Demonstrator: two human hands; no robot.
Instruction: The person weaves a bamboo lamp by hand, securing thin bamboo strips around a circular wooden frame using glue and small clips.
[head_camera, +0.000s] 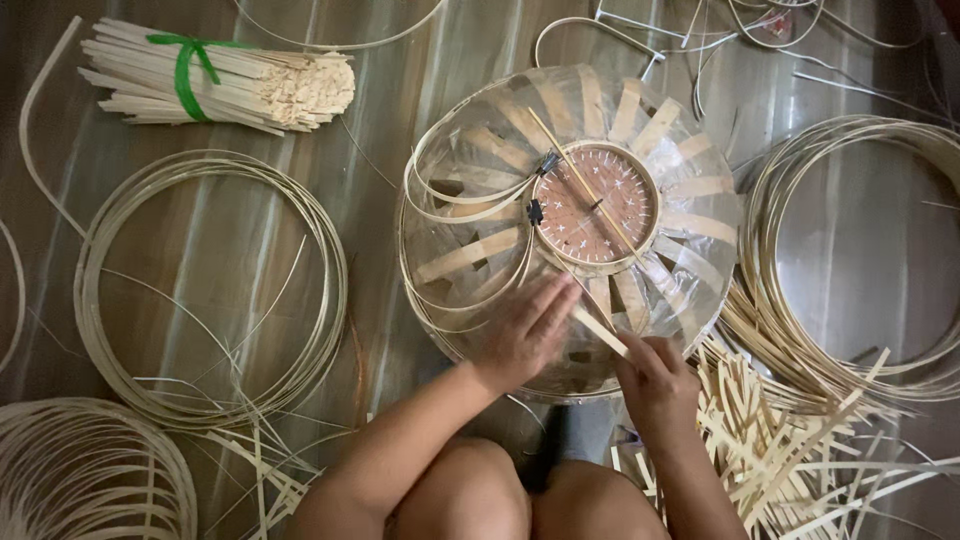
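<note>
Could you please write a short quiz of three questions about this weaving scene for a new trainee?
1. True or false: the left hand lies flat on the domed basket frame.
2. What does the right hand pinch?
A. a flat bamboo strip
B. a pair of scissors
C. a green ribbon
3. Fill in: the bundle of sticks at the upper left is tied with a ____ band.

Key
1. True.
2. A: the flat bamboo strip runs from the fingers up toward the round woven centre.
3. Green; the band wraps the bundle.

a basket-weaving workshop floor: bamboo hoops (210, 290), strips (800, 440).
</note>
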